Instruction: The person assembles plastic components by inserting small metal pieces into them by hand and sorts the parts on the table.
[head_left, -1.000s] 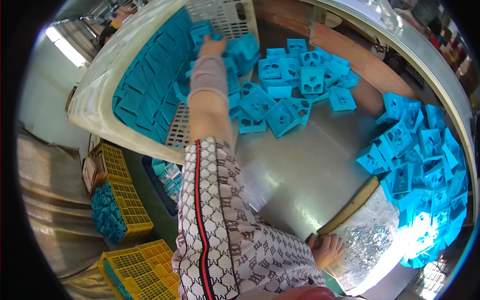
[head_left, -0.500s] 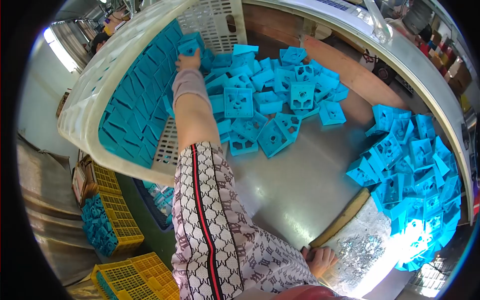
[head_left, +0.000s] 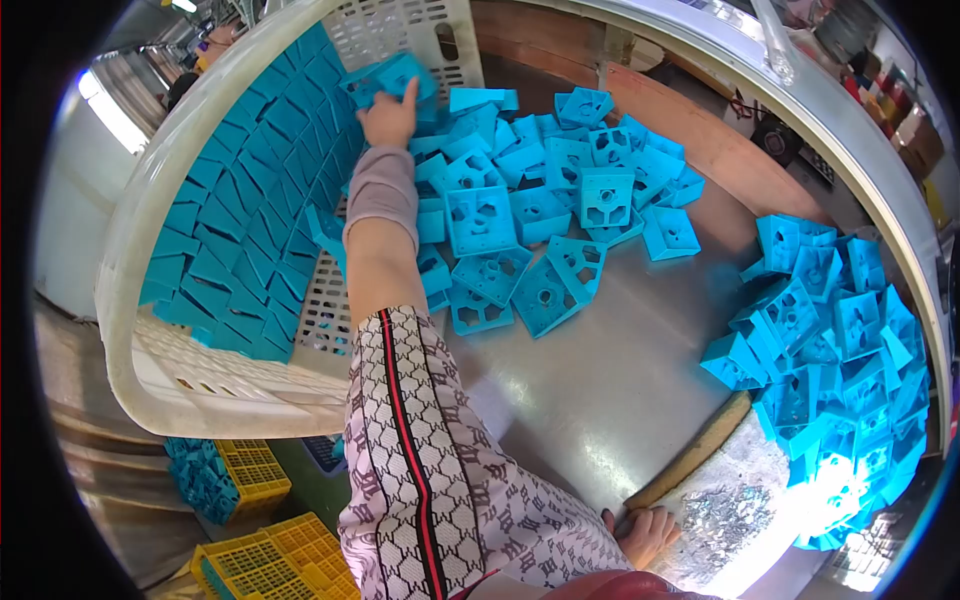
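Observation:
My left hand [head_left: 389, 120] reaches into the far end of the white plastic basket [head_left: 215, 395]. Its thumb lies along a blue square plastic box [head_left: 398, 72], slightly blurred, with the fingers closed around it and partly hidden. Tightly packed rows of blue boxes [head_left: 235, 205] fill one side of the basket. To the right of the left arm, a loose heap of the same boxes [head_left: 482, 220] lies on the metal table [head_left: 590, 370]. Low in the view, my right hand [head_left: 648, 532] rests with curled fingers at the edge of a worn pale board [head_left: 725, 490]; its grip is partly hidden.
Another pile of blue boxes [head_left: 835, 340] sits at the right, partly washed out by glare. A wooden rail [head_left: 700, 140] borders the table's far side. Yellow crates [head_left: 285, 555] stand on the floor at lower left, one beside blue pieces [head_left: 200, 480].
My left hand has shifted slightly, and the blue box at its fingers has turned and moved a little up and right. The basket now reaches lower in view. My right hand stays at the board.

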